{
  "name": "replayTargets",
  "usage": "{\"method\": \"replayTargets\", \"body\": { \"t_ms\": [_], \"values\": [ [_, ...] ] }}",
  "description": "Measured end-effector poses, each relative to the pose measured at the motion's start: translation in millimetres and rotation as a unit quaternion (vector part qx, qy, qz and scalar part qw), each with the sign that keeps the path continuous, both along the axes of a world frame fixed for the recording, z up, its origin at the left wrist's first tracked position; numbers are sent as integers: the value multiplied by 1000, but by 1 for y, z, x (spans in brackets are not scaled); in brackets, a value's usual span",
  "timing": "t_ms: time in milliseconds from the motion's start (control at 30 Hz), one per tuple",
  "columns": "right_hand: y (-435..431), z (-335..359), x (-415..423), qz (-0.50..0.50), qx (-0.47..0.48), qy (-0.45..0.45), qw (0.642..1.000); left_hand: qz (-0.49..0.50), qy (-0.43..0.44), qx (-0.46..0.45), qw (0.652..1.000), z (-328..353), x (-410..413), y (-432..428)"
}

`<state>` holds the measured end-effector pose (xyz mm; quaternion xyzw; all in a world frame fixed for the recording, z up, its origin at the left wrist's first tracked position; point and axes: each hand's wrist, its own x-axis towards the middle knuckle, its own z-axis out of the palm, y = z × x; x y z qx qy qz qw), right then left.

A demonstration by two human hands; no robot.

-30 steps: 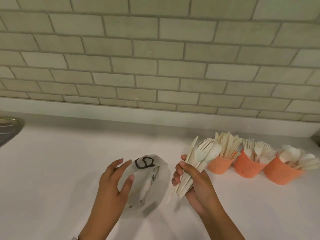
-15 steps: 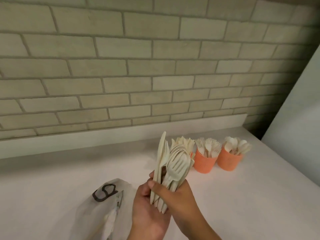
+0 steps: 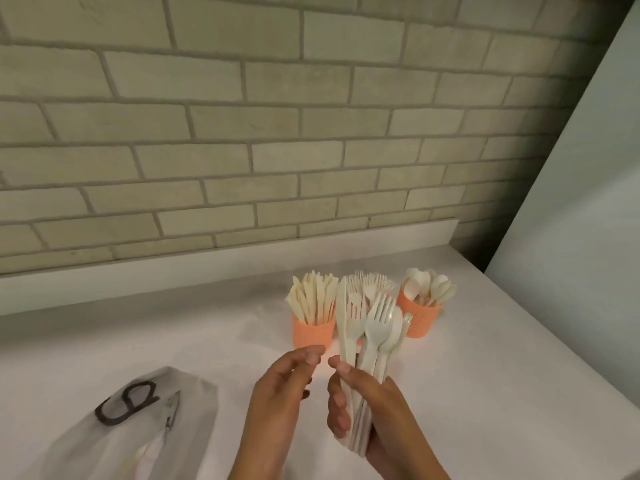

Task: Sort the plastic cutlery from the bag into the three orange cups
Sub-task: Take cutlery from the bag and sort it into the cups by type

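We note the right hand (image 3: 391,410) clasping the mixed cutlery bundle (image 3: 379,323) upright before the orange cups (image 3: 313,336), left hand (image 3: 277,393) loose and empty beside it; a slackened grip could spill pieces

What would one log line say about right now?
right hand: holds cutlery bunch | left hand: open, beside it | cups: hold cutlery | bag: on counter
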<state>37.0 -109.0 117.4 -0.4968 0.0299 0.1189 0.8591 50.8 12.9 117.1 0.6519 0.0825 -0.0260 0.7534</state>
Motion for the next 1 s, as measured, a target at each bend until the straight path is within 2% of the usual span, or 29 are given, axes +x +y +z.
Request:
{"method": "replayTargets", "body": {
  "t_ms": [100,200,333,467,567,633,700,767,867,933,1000],
  "values": [
    [-40,-11,5,53,-41,-9,998,-27,0,63,998,-1,6,-32],
    [-80,-22,13,98,-87,-14,991,-25,7,66,997,-14,11,-68],
    [-140,-29,32,140,-97,14,985,10,19,47,999,-19,21,-124],
    [-179,-33,52,140,-81,38,986,103,40,10,994,-16,35,-163],
    [-199,-35,66,114,-71,70,988,212,19,-8,977,-8,49,-163],
    [-208,-34,73,119,-82,76,987,294,-22,34,955,-2,62,-148],
    [-211,-34,77,122,-79,83,986,361,-58,113,924,0,76,-128],
    [-211,-36,80,117,-79,89,986,386,-67,192,900,-5,90,-114],
    [-209,-35,81,124,-79,87,985,374,-34,314,872,-26,110,-101],
    [-207,-33,82,130,-77,87,985,329,13,398,857,-43,119,-99],
    [-205,-31,84,131,-74,87,985,283,45,429,857,-55,122,-101]
  ]
}}
